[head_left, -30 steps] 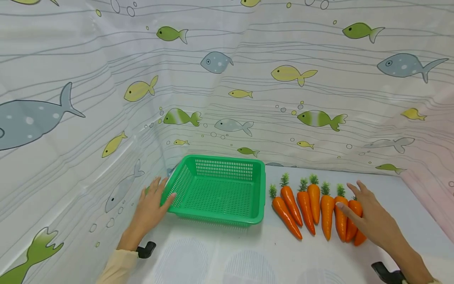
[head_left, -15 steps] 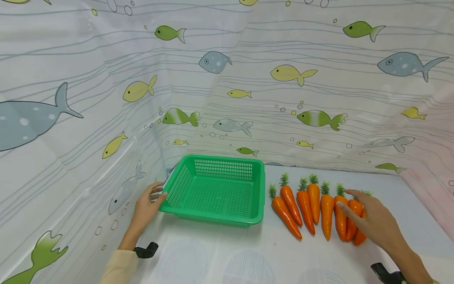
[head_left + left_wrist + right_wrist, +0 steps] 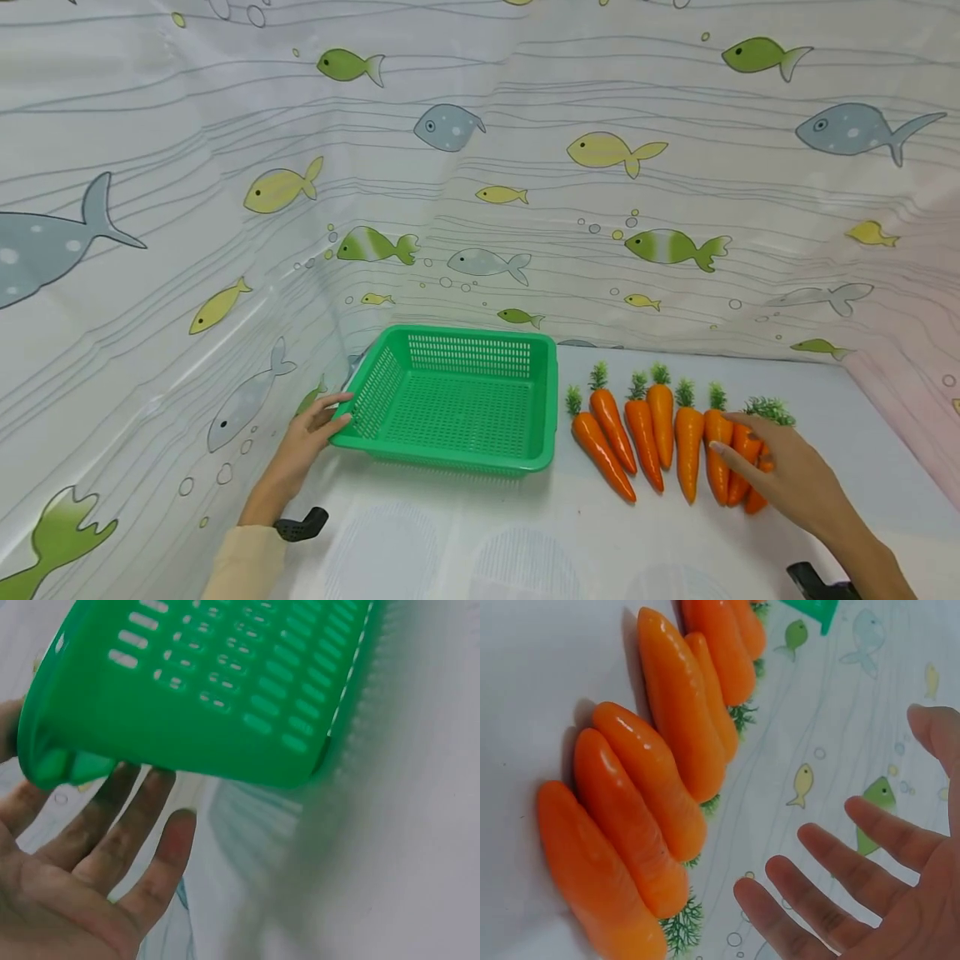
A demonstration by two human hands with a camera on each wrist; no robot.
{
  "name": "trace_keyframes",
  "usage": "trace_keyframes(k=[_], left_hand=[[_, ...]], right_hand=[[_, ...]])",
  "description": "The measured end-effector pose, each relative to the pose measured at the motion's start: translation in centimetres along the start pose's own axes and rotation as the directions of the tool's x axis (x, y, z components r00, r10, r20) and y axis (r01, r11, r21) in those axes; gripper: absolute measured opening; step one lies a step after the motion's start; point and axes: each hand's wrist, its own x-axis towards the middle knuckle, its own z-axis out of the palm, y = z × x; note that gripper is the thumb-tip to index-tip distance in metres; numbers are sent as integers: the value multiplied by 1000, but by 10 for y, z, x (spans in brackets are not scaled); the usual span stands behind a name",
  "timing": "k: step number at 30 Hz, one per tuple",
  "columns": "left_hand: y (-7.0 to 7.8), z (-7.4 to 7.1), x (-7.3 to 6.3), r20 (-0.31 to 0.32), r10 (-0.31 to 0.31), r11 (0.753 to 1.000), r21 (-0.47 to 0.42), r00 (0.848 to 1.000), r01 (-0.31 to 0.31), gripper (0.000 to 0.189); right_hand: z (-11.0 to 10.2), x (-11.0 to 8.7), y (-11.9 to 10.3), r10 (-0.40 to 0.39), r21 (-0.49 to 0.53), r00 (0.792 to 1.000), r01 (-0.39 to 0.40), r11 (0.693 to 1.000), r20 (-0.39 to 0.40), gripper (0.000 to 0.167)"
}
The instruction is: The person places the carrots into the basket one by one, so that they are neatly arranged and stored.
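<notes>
Looked to me like the picking-up step, only at the reach: the right hand point(image 3: 798, 471) hung over the right end of the row of carrots point(image 3: 689, 454), fingers spread, pinching nothing. Next move, imo, called for curling them round one carrot. The left hand point(image 3: 303, 437) touched the left rim of the green basket point(image 3: 465, 408), its fingers fanned out and fairly straight. My count: one basket, two hands, eight carrots, though the right hand partly covered the last couple. All eight lay outside the basket, on the white table point(image 3: 382, 508) to its right.
</notes>
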Motion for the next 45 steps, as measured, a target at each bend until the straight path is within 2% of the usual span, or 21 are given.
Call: trace_keyframes(k=[8,15,21,29,32,36,41,45], left_hand=[[-22,-10,10,79,14,992,-125,997,-4,56],[-36,-7,21,104,40,981,-194,994,-19,54],[-45,-6,26,126,64,977,-209,990,-36,52],[-52,-8,24,152,69,988,-147,986,-47,50],[-54,-7,24,157,83,983,-174,984,-55,50],[-57,-5,22,158,88,982,-181,983,-59,49],[-53,-7,19,146,108,981,-175,983,-81,47],[-48,-5,22,152,122,978,-185,981,-93,47]], right_hand=[[1,1,5,17,-16,1000,-17,1000,1,69],[8,1,22,32,-16,999,-32,999,-5,67],[10,2,38,75,-43,997,-75,996,12,70],[7,-1,54,194,-67,980,-191,979,37,72],[6,-2,62,227,-76,974,-226,971,13,72],[8,-5,72,231,-95,972,-235,967,-49,69],[12,-8,80,245,-94,966,-252,963,-80,67],[12,-13,86,303,-89,951,-308,947,-66,68]])
